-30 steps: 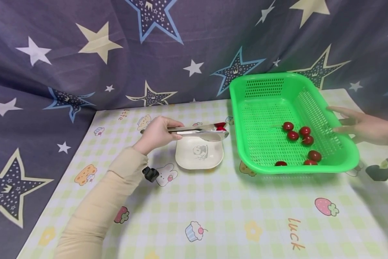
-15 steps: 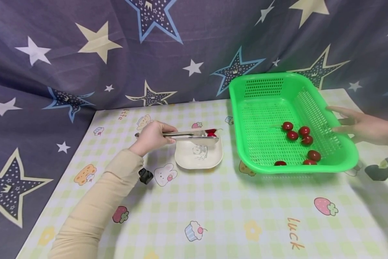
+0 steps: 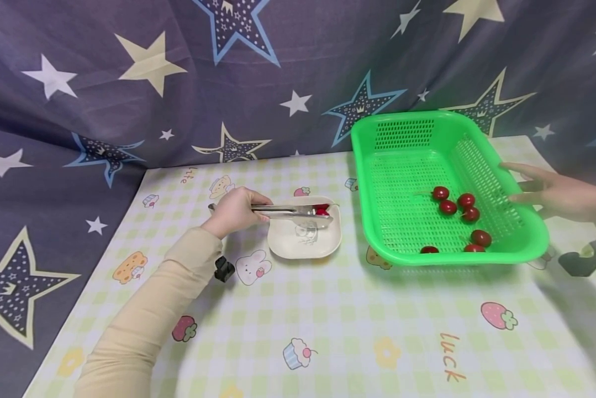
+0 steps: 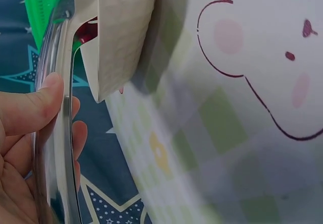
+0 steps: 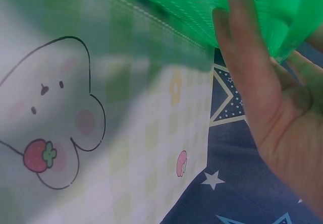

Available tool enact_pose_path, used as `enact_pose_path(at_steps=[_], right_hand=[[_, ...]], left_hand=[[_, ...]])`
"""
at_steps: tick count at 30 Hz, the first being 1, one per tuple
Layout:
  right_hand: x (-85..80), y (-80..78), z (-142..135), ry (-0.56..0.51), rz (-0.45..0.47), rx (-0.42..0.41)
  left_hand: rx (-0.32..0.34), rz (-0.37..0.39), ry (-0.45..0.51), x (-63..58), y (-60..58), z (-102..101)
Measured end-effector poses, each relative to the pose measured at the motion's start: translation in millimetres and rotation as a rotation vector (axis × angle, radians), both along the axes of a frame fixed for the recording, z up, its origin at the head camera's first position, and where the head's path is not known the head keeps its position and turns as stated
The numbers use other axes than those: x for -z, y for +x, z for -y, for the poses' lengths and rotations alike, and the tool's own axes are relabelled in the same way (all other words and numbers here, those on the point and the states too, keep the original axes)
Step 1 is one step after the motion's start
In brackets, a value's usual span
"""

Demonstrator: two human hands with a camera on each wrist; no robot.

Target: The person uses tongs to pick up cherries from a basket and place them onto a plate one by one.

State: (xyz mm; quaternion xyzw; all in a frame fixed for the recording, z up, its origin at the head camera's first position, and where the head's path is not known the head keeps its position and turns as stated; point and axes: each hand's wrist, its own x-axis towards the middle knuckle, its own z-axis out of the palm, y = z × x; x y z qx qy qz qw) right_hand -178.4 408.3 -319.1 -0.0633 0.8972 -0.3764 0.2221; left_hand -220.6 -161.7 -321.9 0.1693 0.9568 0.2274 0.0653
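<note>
head bright/even | soft shdws on tblcloth (image 3: 357, 315) | R hand (image 3: 561, 193) sl. blurry | tongs (image 4: 61, 148) w/ glare | wrist views dimmer

The bench (image 3: 248, 348) is covered by a pale green-and-lilac checked cloth (image 3: 347, 315) printed with a rabbit (image 3: 254, 267), a cupcake (image 3: 296, 354) and the word "luck" (image 3: 449, 356). A white, round-cornered dish (image 3: 285, 247) with a panda print sits on its far half. To the dish's right, apart from it, rests a larger green plastic basket (image 3: 457, 258) with perforated walls.
</note>
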Motion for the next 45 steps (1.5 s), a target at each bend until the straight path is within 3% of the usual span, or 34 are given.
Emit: enact_pose_path(at_steps=[10, 14, 19, 27, 30, 36, 45], right_hand=[[-1.2, -0.7, 1.1, -0.002, 0.009, 0.006], [1.2, -0.7, -1.2, -0.018, 0.006, 0.007], [3.4, -1.2, -3.9, -0.011, -0.001, 0.009], [3.5, 0.3, -3.2, 0.000, -0.015, 0.007], [2.7, 1.6, -2.2, -0.004, -0.023, 0.000], [2.9, 1.8, -2.8, -0.007, -0.029, -0.002], [5.1, 0.2, -4.3, -0.002, -0.025, 0.001]], left_hand=[[-0.011, 0.016, -0.011, 0.5, -2.5, -1.0], [0.014, 0.040, -0.002, 0.2, -4.6, 0.1], [0.124, 0.046, 0.003, 1.5, -8.2, 2.5], [0.347, 0.034, -0.100, 9.5, -10.8, 8.3], [0.393, 0.053, -0.086, 12.3, -12.6, 9.3], [0.404, 0.075, -0.046, 13.2, -12.0, 9.7], [0.365, 0.110, -0.058, 8.0, -9.7, 12.5]])
